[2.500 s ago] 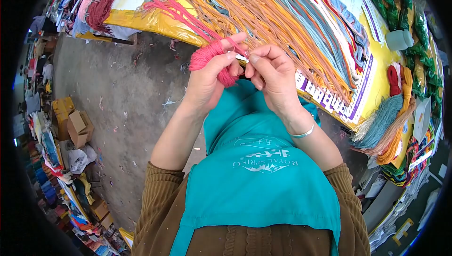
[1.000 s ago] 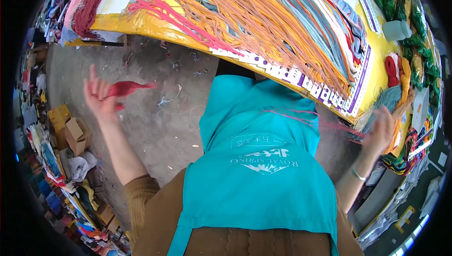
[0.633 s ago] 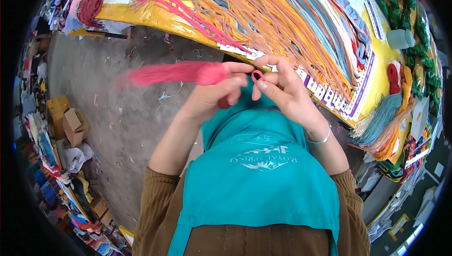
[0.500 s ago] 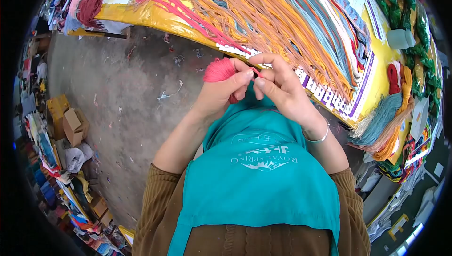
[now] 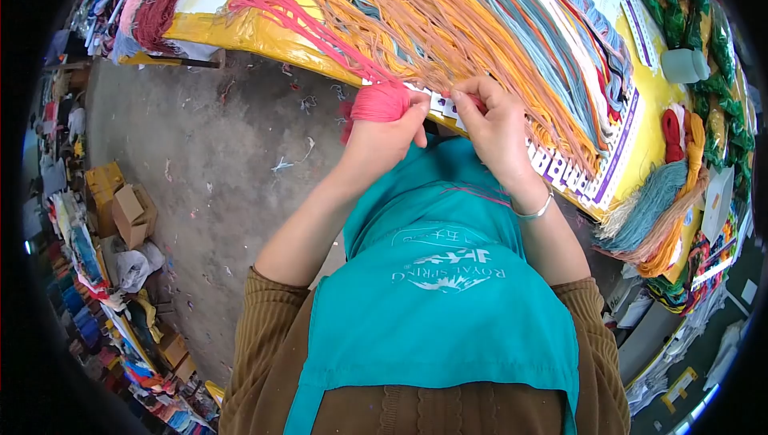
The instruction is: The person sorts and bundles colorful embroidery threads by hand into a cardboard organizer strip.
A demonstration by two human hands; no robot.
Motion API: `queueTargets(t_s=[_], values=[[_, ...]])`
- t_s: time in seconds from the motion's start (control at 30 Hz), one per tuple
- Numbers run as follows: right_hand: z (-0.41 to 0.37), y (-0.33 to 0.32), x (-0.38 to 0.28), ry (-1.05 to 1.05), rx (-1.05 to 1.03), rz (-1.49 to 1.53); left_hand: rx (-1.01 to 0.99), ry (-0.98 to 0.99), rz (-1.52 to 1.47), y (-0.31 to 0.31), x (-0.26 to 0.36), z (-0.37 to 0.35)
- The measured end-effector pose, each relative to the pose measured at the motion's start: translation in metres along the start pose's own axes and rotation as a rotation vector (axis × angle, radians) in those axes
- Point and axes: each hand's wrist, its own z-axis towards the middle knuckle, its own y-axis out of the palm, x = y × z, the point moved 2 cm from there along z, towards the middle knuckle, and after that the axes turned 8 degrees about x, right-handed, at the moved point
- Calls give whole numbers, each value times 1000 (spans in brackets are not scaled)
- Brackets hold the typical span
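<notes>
My left hand is closed around a skein of pink thread, whose loops bulge over the top of the fist. Long pink strands run from near it up across the table edge. My right hand, with a bracelet at its wrist, has thumb and forefinger pinched together at the row of white punched cards. A bit of dark red shows behind its fingers; what the pinch holds is too small to tell. Orange and tan threads lie just beyond both hands.
The yellow-covered table curves across the top, with blue, white and red threads on it. Thread hanks hang at its right corner beside a pale cup. Cardboard boxes stand on the scrap-strewn floor at left.
My hands have drawn apart. The right one moved right and up to the cards' edge; the left one turned, and the pink skein now sits higher, nearer the table edge.
</notes>
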Motion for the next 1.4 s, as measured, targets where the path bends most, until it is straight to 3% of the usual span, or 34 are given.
queueTargets(t_s=[0.2, 0.4, 0.5, 0.8, 1.1, 1.4], values=[[1, -2, -3, -35, 5, -11, 14, -40, 22, 16, 8, 6], [1, -1, -4, -67, 24, -40, 51, 134, -37, 10, -3, 14], [1, 2, -1, -60, 27, -63, 48, 27, -64, 12, 10, 7], [1, 5, 3, -89, 14, -73, -140, 6, 17, 9, 19, 12], [5, 3, -9, -36, -72, -146, 58, 61, 86, -11, 17, 17], [11, 8, -24, -91, -52, -380, -238, -5, -22, -7, 26, 17]])
